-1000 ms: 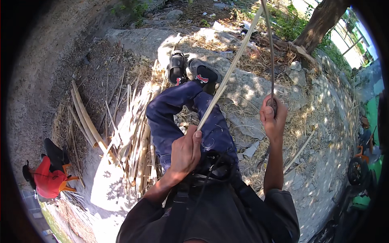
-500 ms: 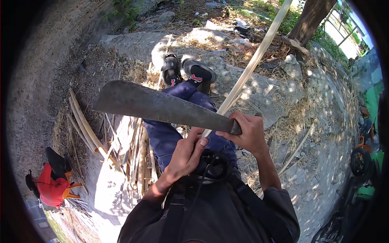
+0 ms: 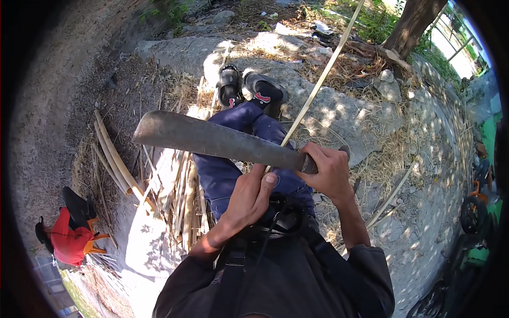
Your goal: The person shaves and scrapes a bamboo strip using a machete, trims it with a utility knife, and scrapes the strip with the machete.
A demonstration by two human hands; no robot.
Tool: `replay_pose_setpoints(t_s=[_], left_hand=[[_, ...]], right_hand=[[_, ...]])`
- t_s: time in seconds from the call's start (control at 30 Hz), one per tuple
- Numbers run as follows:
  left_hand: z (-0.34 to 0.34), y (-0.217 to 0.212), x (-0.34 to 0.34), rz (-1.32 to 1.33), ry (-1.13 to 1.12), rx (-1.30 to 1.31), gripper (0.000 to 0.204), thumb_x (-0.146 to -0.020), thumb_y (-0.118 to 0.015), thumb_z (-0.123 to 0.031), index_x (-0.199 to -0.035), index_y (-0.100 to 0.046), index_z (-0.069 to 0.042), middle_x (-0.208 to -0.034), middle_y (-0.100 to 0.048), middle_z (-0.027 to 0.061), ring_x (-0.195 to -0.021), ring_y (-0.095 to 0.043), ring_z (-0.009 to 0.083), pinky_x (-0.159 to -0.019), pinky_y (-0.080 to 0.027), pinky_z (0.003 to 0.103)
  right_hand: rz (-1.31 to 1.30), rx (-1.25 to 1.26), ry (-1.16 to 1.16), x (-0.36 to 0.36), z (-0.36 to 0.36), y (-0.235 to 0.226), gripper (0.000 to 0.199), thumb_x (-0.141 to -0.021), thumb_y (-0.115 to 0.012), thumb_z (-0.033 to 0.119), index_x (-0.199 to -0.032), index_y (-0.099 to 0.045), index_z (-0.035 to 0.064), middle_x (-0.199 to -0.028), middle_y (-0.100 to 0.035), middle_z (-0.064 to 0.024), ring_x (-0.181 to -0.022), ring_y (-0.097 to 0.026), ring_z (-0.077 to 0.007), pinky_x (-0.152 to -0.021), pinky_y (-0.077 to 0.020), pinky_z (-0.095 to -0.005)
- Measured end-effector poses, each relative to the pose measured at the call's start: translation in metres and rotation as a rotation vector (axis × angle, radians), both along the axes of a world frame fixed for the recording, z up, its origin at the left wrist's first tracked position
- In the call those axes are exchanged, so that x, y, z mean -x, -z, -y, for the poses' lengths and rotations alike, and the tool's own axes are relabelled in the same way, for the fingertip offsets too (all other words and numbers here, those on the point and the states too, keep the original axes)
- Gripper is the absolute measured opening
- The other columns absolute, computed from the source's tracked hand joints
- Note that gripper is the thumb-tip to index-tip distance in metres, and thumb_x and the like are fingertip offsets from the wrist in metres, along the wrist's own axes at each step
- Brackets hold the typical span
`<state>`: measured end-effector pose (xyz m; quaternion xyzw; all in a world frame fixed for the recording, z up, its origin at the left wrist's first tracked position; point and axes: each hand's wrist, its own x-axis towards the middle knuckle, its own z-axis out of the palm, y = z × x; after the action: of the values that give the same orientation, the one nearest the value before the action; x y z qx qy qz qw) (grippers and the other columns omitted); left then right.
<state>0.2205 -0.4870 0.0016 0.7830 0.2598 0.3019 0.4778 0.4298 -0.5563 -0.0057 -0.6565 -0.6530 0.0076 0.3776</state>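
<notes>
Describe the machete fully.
The machete has a long, dull grey blade, metal by its look, broad and rounded at the tip and narrowing toward the handle. The right hand grips that handle, hiding most of it. The blade lies crosswise above the navy trousers, tip toward the person's left, and crosses in front of the pale strip near the left hand; whether blade and strip touch is unclear.

Pale bamboo strip (image 3: 321, 78): far end cropped by the upper edge, a stretch hidden behind the broad grey metal machete (image 3: 217, 139); can't tell where it stops at the left hand (image 3: 249, 195). Dark handle (image 3: 344, 150) mostly covered by the right hand (image 3: 330, 170). Brown tree trunk (image 3: 416, 26), far right: top cropped. Black wheel (image 3: 471, 214), right: surroundings too dark.
</notes>
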Motion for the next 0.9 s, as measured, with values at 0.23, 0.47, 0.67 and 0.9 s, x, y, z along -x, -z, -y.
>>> replay_pose_setpoints(t_s=[0.23,0.47,0.67,0.9], left_hand=[[-0.004,0.003,0.004,-0.085,-0.043,-0.024,0.024,-0.108,-0.055,-0.017,-0.119,-0.059,0.004,-0.081,-0.064,0.0203,-0.070,-0.065,0.0385,-0.066,-0.050,0.042],[-0.004,-0.006,0.001,-0.080,0.025,0.052,0.035,-0.101,-0.069,-0.025,-0.122,-0.060,0.002,-0.080,-0.065,0.0151,-0.072,-0.063,0.0339,-0.070,-0.049,0.043],[0.002,-0.008,-0.003,-0.193,-0.009,-0.157,0.055,-0.089,-0.081,-0.044,-0.120,-0.066,-0.002,-0.082,-0.058,0.0107,-0.066,-0.054,0.0261,-0.065,-0.045,0.040],[0.004,0.004,-0.012,-0.023,-0.051,-0.201,0.045,-0.088,-0.080,-0.041,-0.113,-0.070,-0.005,-0.085,-0.063,0.0103,-0.072,-0.063,0.0305,-0.064,-0.048,0.042]], right_hand=[[-0.068,-0.063,0.011,0.003,0.002,-0.003,0.033,-0.066,-0.088,0.017,-0.086,-0.063,0.0089,-0.069,-0.064,-0.0077,-0.058,-0.064,-0.0292,-0.056,-0.0476,-0.0372],[-0.035,-0.071,0.027,0.000,0.003,-0.001,0.029,-0.064,-0.083,0.014,-0.084,-0.061,0.0088,-0.068,-0.063,-0.0079,-0.060,-0.065,-0.0294,-0.056,-0.0478,-0.0372],[-0.027,-0.075,-0.003,-0.002,0.002,0.003,0.031,-0.060,-0.081,0.015,-0.082,-0.061,0.0095,-0.068,-0.064,-0.0068,-0.060,-0.065,-0.0290,-0.057,-0.0473,-0.0389],[-0.019,-0.121,-0.065,0.006,-0.002,0.001,0.017,-0.083,-0.078,0.020,-0.083,-0.064,0.0098,-0.067,-0.064,-0.0056,-0.057,-0.064,-0.0282,-0.054,-0.0477,-0.0390]])
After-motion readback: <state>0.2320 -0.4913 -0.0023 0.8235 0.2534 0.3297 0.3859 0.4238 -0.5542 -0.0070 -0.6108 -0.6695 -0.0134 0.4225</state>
